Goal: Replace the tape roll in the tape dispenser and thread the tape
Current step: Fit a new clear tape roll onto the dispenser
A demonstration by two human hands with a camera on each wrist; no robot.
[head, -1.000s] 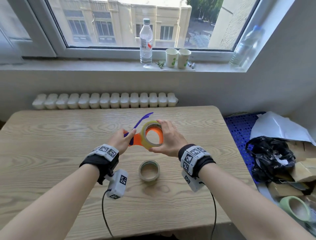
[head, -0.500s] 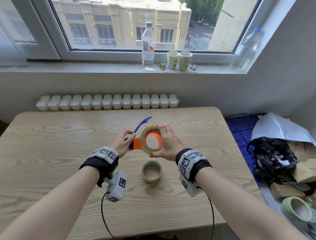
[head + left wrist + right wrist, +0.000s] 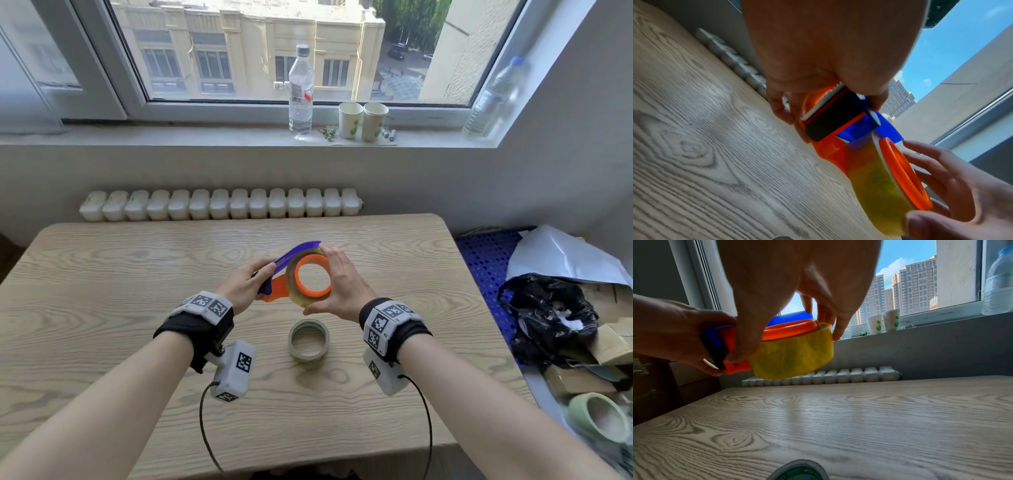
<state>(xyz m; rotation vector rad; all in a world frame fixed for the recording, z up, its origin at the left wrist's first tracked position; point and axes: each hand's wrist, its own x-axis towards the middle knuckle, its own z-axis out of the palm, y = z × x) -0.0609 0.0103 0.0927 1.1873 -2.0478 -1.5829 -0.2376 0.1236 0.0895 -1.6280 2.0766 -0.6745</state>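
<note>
An orange tape dispenser [image 3: 274, 289] with a blue lever [image 3: 294, 254] is held above the wooden table [image 3: 102, 308]. A yellowish tape roll [image 3: 297, 297] sits around its orange hub [image 3: 313, 294]. My left hand [image 3: 265, 282] grips the blade end, thumb on the blue lever. In the left wrist view the serrated blade [image 3: 821, 101] and black pad [image 3: 834, 118] show under my fingers. My right hand [image 3: 322, 281] holds the roll [image 3: 795, 353] by its rim, thumb below and fingers at the far edge. No loose tape end is visible.
A second, thin tape roll [image 3: 309, 339] lies flat on the table just below my hands. A radiator [image 3: 219, 205] runs behind the table. Bottles [image 3: 301, 89] and two paper cups [image 3: 363, 120] stand on the sill. Black bag [image 3: 548, 318], boxes and paper sit right of the table.
The blue lever has swung down from pointing up and away to lying over the top of the roll. The hub now faces me more squarely. Both hands keep their hold.
</note>
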